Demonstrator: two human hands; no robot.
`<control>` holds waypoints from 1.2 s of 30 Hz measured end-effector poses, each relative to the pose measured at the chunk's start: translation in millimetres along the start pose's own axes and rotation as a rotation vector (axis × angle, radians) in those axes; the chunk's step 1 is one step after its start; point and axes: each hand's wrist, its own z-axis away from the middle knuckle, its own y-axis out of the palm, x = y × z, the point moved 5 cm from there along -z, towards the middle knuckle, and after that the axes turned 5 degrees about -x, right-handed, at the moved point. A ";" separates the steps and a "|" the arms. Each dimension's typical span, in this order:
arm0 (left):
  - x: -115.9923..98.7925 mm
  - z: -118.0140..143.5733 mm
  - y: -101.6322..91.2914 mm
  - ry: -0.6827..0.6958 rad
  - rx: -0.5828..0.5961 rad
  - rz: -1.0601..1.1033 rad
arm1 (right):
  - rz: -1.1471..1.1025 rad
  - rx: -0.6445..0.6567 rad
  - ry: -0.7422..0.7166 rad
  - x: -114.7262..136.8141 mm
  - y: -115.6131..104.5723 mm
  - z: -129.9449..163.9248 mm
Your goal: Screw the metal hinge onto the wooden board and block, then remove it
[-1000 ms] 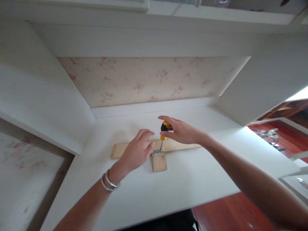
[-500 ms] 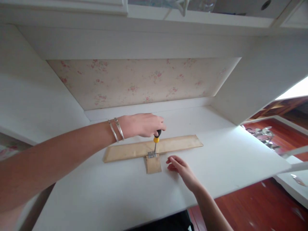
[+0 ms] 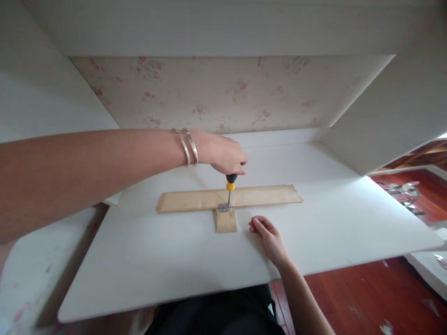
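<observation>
My left hand [image 3: 226, 156], two silver bangles at its wrist, grips a screwdriver [image 3: 230, 186] from above. Black and yellow show on its handle, and the shaft points straight down with its tip at a small metal hinge [image 3: 224, 208]. This hinge lies across the joint between a long, flat wooden board [image 3: 192, 200] and a short wooden piece [image 3: 226, 223] in front of it. To the right of the short piece, apart from it, my right hand [image 3: 270, 239] hovers just over or rests on the white surface. Its thumb and fingers are pinched together; what is between them is hidden.
A white desktop [image 3: 167, 265] carries the boards. Behind it is a floral-papered back panel [image 3: 226, 93], with white side walls left and right and an overhang above. Shiny metal objects [image 3: 405, 193] stand beyond the right side, over a red wooden floor [image 3: 352, 298].
The view has tilted down, so the upper shelf is out of sight. My left wrist is higher and more level above the screwdriver. The fingers of my right hand have drawn closer together.
</observation>
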 end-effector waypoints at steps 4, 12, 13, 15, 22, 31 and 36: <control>-2.9 -3.5 3.1 0.080 0.006 0.072 | -0.034 -0.004 -0.013 -5.3 -3.0 -1.3; -0.7 -4.8 3.0 0.027 -0.002 0.072 | -0.025 -0.015 -0.033 -7.5 -5.5 -0.8; -0.8 -4.8 3.0 0.013 -0.008 0.068 | -0.019 -0.018 -0.031 -7.6 -5.8 -0.9; -2.6 -4.5 3.5 0.032 0.002 0.072 | -0.014 -0.027 -0.027 -8.2 -6.4 -1.2; -1.7 -3.1 2.4 0.090 0.037 0.076 | 0.004 -0.037 -0.040 -8.4 -7.1 -0.4; -6.7 -3.2 7.3 0.123 0.049 0.168 | 0.011 -0.061 -0.034 -3.2 -6.2 0.7; -3.1 -5.8 7.8 0.019 0.025 0.070 | 0.017 -0.062 -0.047 -3.2 -7.1 1.0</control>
